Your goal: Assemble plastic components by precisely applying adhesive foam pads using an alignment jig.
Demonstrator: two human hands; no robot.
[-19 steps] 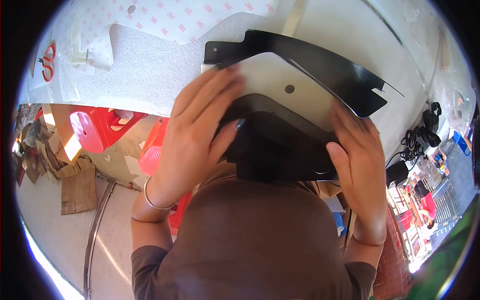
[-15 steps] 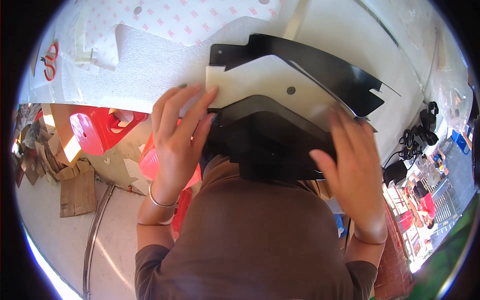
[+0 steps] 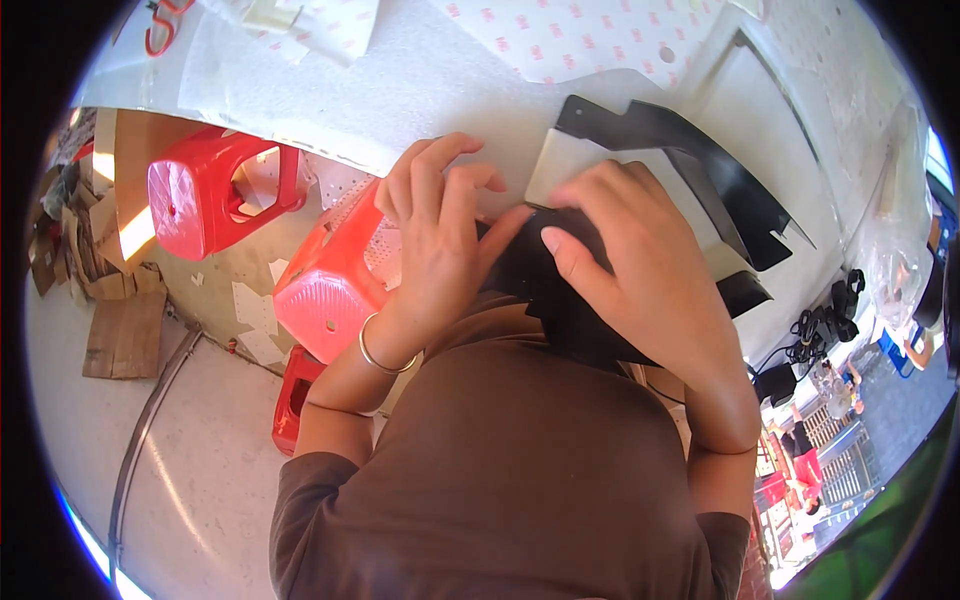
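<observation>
Hands shifted left, both hands (image 3: 540, 240) pressing flat, ungripped, black panel (image 3: 700, 180) angled upper-left to lower-right

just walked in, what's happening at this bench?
A person in a brown top is bent over a white work table, both hands on a black moulded panel with a pale backing piece on it. The left hand presses at the panel's near edge; the right hand lies flat across its middle, fingertips close to the left hand's. Red plastic stools stand on the floor to the left, and a sheet of adhesive pads lies further back on the table.
</observation>
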